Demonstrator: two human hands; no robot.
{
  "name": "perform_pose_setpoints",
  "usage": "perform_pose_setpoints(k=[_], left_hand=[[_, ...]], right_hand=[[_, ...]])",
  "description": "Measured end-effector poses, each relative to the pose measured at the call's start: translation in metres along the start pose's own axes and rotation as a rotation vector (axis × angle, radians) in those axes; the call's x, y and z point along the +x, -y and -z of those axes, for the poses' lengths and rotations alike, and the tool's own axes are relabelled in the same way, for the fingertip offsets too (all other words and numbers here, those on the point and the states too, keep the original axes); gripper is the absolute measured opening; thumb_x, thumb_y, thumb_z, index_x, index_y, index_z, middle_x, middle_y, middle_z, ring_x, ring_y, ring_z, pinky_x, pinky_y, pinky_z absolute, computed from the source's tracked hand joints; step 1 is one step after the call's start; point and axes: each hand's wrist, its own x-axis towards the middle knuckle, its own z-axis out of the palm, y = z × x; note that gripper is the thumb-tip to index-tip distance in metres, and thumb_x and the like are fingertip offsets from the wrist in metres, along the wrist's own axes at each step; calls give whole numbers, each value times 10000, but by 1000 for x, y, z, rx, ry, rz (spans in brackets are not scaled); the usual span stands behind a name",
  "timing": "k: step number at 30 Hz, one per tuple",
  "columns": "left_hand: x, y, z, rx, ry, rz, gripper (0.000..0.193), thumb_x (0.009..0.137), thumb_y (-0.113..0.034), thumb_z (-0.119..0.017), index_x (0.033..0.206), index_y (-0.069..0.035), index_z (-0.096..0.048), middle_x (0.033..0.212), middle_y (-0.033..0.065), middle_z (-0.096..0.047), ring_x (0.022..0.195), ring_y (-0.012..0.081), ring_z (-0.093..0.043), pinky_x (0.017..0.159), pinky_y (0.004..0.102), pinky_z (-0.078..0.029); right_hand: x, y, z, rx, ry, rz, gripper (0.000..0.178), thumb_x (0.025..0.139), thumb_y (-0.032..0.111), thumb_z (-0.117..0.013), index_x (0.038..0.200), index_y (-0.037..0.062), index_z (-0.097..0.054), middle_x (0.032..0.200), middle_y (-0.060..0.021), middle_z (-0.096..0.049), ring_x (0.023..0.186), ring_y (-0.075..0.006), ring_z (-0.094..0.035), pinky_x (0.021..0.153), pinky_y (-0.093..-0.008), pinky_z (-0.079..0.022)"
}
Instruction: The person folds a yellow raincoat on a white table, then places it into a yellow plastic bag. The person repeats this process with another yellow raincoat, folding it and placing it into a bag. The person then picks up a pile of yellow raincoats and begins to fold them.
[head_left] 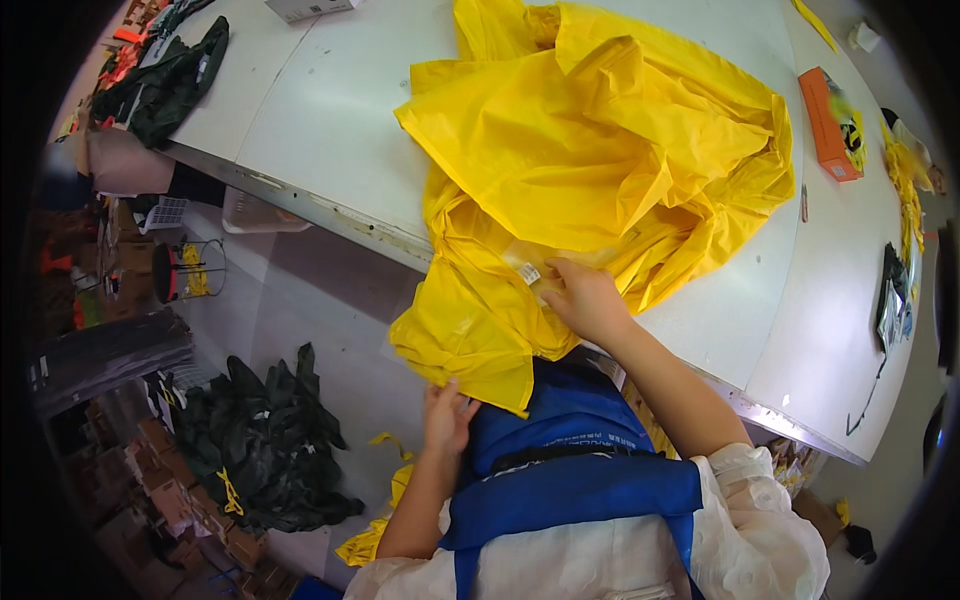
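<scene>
A crumpled yellow waterproof garment (pixel 560 150), like a raincoat, lies heaped on the white table. One part of it hangs over the near edge toward my blue apron (pixel 575 500). My left hand (pixel 447 418) is at the lower edge of that hanging part, its fingertips partly behind the fabric and closed on it. Farther up and to the right, my right hand (pixel 588 298) lies on the garment with fingers bent, gripping a fold. Just left of those fingers shows a small white label (pixel 528 272).
An orange box (pixel 830 125) with yellow and black items stands at the table's right. Dark green garments (pixel 180 80) lie at its far left, others (pixel 275 440) on the floor to the left. A person (pixel 115 165) is beyond the left edge. Yellow fabric (pixel 375 540) lies near my left forearm.
</scene>
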Motion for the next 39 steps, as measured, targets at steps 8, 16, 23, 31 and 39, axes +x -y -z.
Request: perform_pose_setpoints(k=[8,16,23,31,39], left_hand=[[18,-19,-111,755,329,-744,490,848,-110,-657,1283,-88,-433,1052,126,-537,896,197,-566,721,319,-494],[71,-24,-134,1037,198,-1074,187,788,-23,-672,947,-25,-574,745,54,-579,593,131,-547,564,264,-470],[53,-34,-120,896,203,-862,190,765,35,-612,943,-20,-573,756,58,-571,634,127,-541,579,253,-441],[85,-6,-105,1290,344,-835,368,724,-87,-621,1091,-54,-620,913,214,-633,807,361,-617,739,420,-494],[83,104,-207,1392,948,-476,473,761,-89,-675,1205,-35,-523,899,137,-621,743,218,-625,654,332,-500]], right_hand=[[35,-20,-31,284,-44,-193,311,782,206,-670,1014,0,-637,854,-143,-692,853,-280,-675,746,-371,-529],[29,-15,-23,986,33,-440,198,825,23,-639,1011,-33,-598,835,-58,-622,739,-110,-611,647,-227,-512],[15,-21,-12,815,56,-272,194,832,61,-650,1009,-7,-607,863,-43,-627,708,-138,-605,658,-264,-500],[-51,-66,63,-208,-691,-216,665,761,291,-761,1315,97,-449,1360,-224,-404,1273,-420,-356,1038,-508,-310],[6,-194,123,-180,-686,-446,1018,725,349,-753,1501,127,-133,1503,-233,-208,1347,-454,-253,1057,-546,-292]])
